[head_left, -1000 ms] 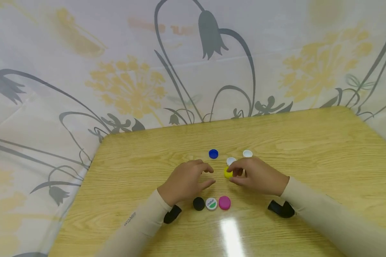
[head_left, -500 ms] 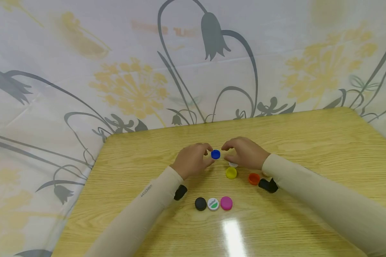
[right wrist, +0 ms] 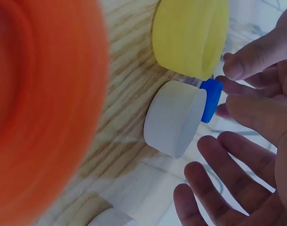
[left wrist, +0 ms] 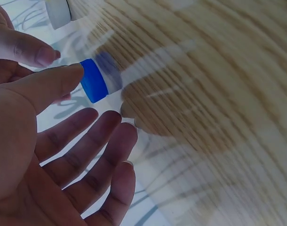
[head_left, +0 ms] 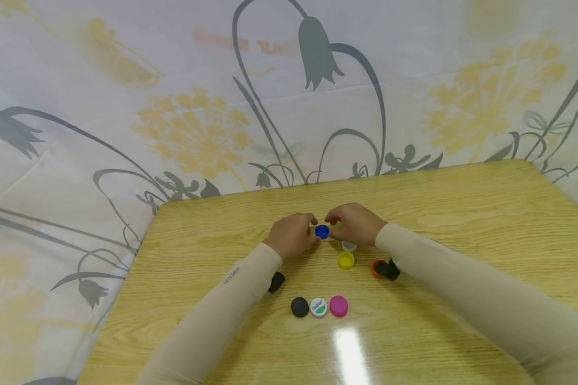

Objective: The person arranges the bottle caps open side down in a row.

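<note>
A blue bottle cap [head_left: 322, 231] lies hollow side up on the wooden table between my two hands. My left hand [head_left: 291, 235] is at its left, and in the left wrist view the thumb tip is right at the blue rim while the other fingers spread loosely. From the right, my right hand [head_left: 356, 224] comes close to the same cap with thumb and fingers apart. Just below that hand is a white cap [head_left: 349, 246], partly covered by it. A yellow cap [head_left: 345, 260] lies nearer, and an orange-red cap [right wrist: 44, 108] looms large in the right wrist view.
Closer to me, a black cap [head_left: 299, 307], a white-and-green printed cap [head_left: 319, 307] and a pink cap [head_left: 339, 306] form a row on the table [head_left: 197, 246]. A black wrist mount [head_left: 388, 270] overlaps the orange-red cap. Behind the table hangs flower-patterned cloth [head_left: 270, 107].
Both hands have moved away from me, to the blue cap: the left from above the black cap, the right from beside the yellow one. Over the last half second, the right has shifted left.
</note>
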